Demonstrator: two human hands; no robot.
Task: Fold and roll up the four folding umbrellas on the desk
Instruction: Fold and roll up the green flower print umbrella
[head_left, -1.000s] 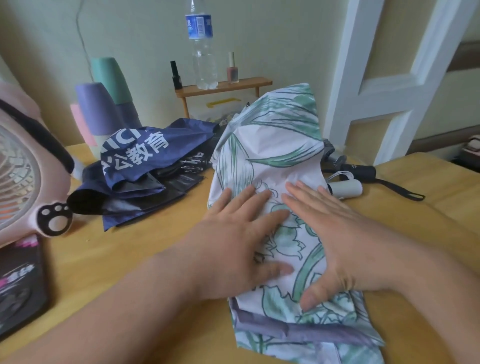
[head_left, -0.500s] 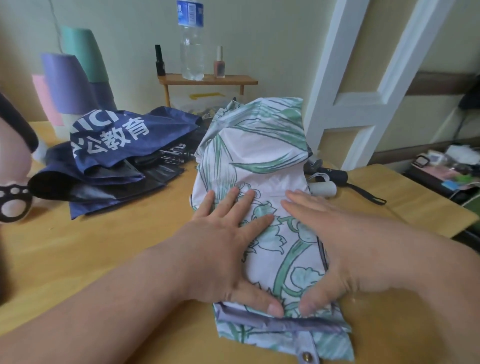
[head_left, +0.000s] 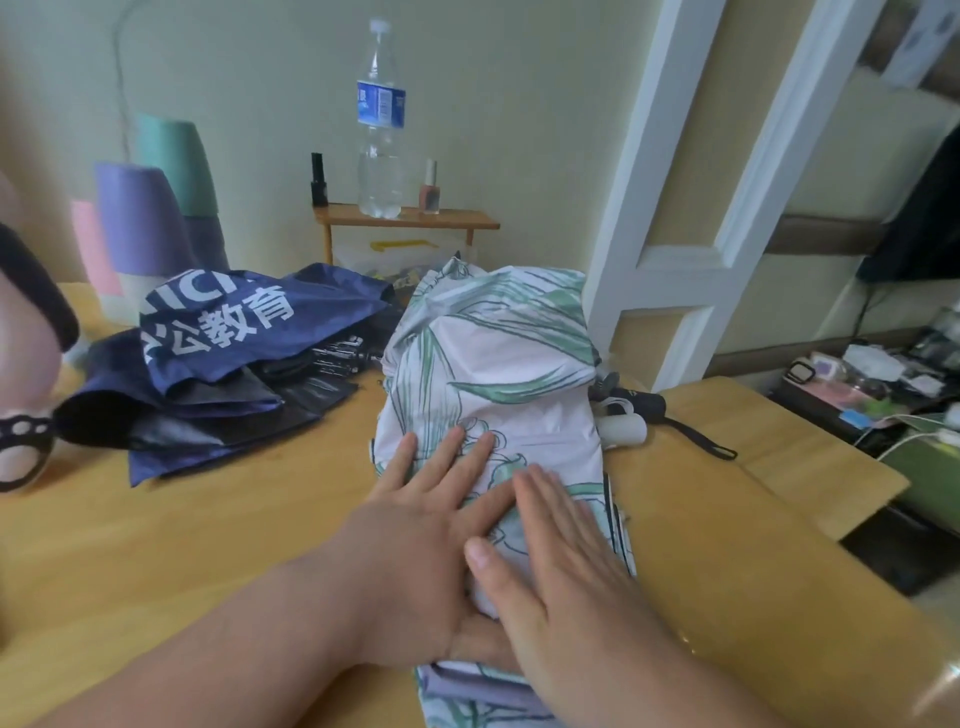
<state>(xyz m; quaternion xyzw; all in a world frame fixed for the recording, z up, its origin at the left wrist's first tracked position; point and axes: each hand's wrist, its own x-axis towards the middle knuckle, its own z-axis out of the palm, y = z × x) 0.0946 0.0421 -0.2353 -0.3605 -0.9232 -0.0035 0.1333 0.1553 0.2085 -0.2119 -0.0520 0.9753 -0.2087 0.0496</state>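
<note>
since 0.5 s ago my right hand (head_left: 550, 582) has slid left, and its thumb now overlaps my left hand (head_left: 415, 540). both hands lie flat, fingers straight and close together, pressing the floral umbrella (head_left: 498, 374) onto the desk (head_left: 208, 535) at frame centre. its long axis runs from bottom centre upward, away from me, with the purple strap (head_left: 467, 688) nearest.

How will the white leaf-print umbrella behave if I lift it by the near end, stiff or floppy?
Probably floppy: the umbrella bulges and creases beyond the flat left hand and right hand, so loose panels would likely sag open. Dark ribs at its right edge suggest some stiffness lengthwise. It may slide on the smooth desk.
</note>
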